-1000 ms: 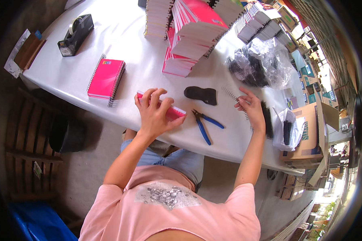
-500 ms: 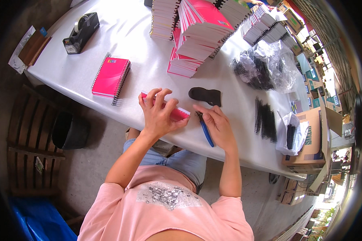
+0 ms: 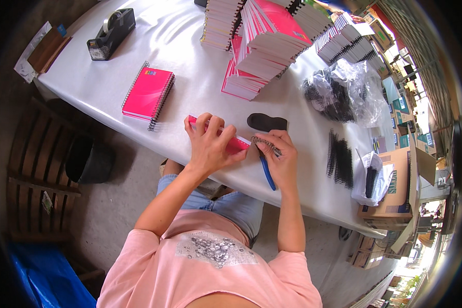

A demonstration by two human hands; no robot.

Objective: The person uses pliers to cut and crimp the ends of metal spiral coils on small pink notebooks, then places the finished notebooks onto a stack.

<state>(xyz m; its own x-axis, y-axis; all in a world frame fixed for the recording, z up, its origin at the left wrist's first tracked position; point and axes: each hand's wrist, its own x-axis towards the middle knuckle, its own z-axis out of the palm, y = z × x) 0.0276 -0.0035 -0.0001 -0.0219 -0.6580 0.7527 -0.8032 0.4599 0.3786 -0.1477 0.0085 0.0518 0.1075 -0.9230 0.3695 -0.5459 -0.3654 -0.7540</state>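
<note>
My left hand (image 3: 209,142) is spread over a pink-covered notebook (image 3: 237,145) and grips it by its edges, close to the table's front edge. Pinched between the fingers of my right hand (image 3: 283,161) is a dark spiral binding coil (image 3: 262,140), its end close to the notebook's right corner. Blue-handled pliers (image 3: 268,174) lie on the table beside my right palm, their jaws partly hidden. A black curved object (image 3: 267,122) rests just beyond that hand. To the left lies a pink notebook (image 3: 148,93) with coils along both long sides.
Tall stacks of pink notebooks (image 3: 272,46) stand at the back. Loose black coils (image 3: 340,160) and a clear plastic bag of coils (image 3: 344,92) lie to the right, near a cardboard box (image 3: 392,179). A black tape dispenser (image 3: 112,34) sits far left; a dark bin (image 3: 90,160) stands below.
My right hand has closed its fingers on a coil that now shows near the notebook's corner. My left hand keeps its hold. The whole view has shifted slightly.
</note>
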